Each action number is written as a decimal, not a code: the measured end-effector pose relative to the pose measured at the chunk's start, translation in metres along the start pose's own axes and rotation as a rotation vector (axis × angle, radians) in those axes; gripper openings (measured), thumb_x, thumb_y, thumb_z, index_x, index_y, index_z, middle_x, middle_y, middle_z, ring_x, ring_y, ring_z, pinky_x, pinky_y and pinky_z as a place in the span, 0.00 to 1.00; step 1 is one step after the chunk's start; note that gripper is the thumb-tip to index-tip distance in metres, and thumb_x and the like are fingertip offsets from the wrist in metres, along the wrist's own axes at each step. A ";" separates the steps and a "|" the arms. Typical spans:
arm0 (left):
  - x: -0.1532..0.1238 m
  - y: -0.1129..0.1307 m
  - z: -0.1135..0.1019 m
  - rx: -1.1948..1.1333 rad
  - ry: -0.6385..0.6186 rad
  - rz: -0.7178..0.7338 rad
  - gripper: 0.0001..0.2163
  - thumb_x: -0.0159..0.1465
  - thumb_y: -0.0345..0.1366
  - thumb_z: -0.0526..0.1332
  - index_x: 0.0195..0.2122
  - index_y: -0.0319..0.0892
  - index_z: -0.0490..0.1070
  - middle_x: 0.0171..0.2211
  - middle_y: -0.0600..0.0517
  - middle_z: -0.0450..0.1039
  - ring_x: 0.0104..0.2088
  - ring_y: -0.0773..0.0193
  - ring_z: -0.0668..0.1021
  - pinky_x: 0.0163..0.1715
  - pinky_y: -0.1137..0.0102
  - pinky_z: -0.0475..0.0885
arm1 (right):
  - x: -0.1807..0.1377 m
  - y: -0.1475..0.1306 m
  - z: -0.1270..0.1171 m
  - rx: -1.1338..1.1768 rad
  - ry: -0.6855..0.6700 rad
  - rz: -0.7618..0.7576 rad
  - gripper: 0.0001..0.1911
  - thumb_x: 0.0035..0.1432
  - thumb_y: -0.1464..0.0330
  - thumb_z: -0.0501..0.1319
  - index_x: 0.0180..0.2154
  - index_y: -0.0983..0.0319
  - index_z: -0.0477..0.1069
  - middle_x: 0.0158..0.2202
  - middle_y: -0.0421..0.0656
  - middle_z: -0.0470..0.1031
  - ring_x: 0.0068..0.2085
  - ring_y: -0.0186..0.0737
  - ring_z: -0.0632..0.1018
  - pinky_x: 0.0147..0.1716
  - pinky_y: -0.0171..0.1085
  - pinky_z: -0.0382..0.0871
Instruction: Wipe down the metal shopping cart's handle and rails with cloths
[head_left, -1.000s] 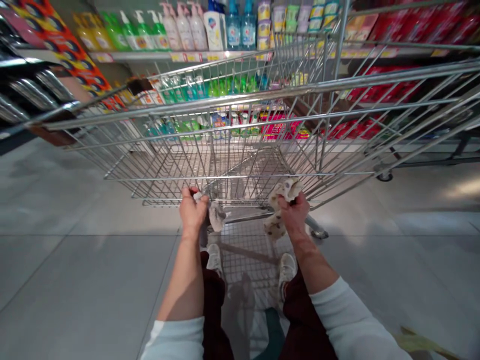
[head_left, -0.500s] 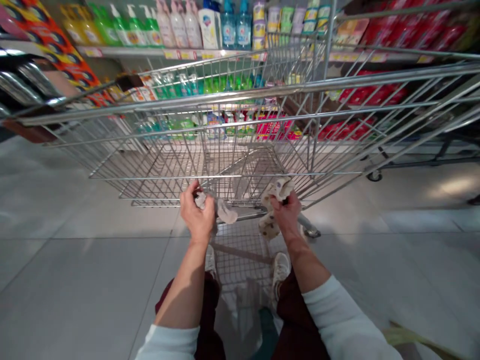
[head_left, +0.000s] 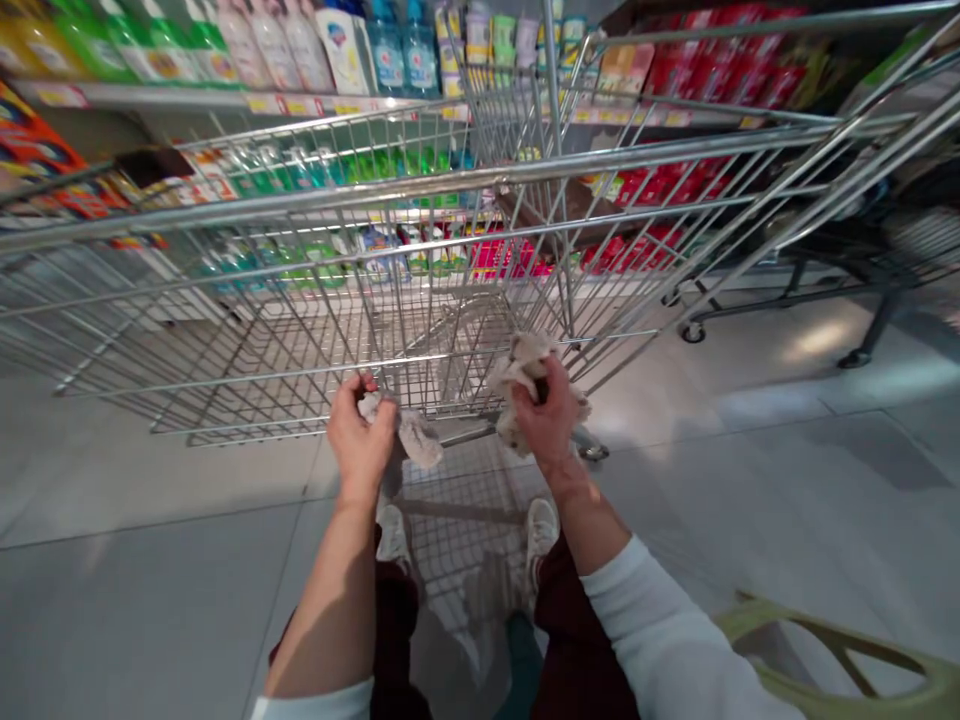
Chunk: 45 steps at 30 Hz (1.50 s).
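A metal wire shopping cart point(head_left: 330, 378) stands sideways in front of me. My left hand point(head_left: 360, 435) is closed at the cart's lower side wires, with a pale cloth point(head_left: 420, 440) bunched in it and one end hanging to the right. Farther right, my right hand point(head_left: 547, 410) grips a second crumpled, off-white cloth point(head_left: 517, 375) against or just in front of the lower wires. Whether the right cloth touches the wire, I cannot tell.
Behind the cart, a store shelf point(head_left: 187, 97) holds several pump bottles point(head_left: 274, 45) and red packs point(head_left: 720, 60). Another dark cart frame point(head_left: 817, 250) stands at the right. An olive-green plastic piece point(head_left: 840, 640) lies low at the right. Grey tiles point(head_left: 172, 600) cover the floor.
The view has shifted, bringing more of the right side and the olive-green piece into sight. My right hand has turned and moved its cloth a little up and left. Both hands keep their cloths.
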<state>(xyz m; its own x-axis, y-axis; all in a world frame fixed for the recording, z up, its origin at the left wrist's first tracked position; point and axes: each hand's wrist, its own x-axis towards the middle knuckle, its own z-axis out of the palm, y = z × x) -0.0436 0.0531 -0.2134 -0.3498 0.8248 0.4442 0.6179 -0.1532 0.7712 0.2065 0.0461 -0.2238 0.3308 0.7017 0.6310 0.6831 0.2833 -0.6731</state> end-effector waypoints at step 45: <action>0.003 -0.011 0.002 -0.045 0.015 0.051 0.21 0.56 0.41 0.62 0.50 0.41 0.70 0.44 0.49 0.75 0.46 0.57 0.78 0.54 0.61 0.72 | 0.013 0.014 -0.029 -0.349 -0.108 -0.095 0.12 0.61 0.67 0.55 0.42 0.59 0.76 0.38 0.44 0.77 0.43 0.41 0.76 0.44 0.37 0.67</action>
<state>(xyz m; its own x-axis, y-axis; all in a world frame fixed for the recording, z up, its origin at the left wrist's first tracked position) -0.0498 0.0584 -0.2218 -0.3296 0.8073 0.4896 0.6030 -0.2190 0.7671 0.2393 0.0402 -0.2131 0.1977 0.7534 0.6272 0.8944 0.1233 -0.4300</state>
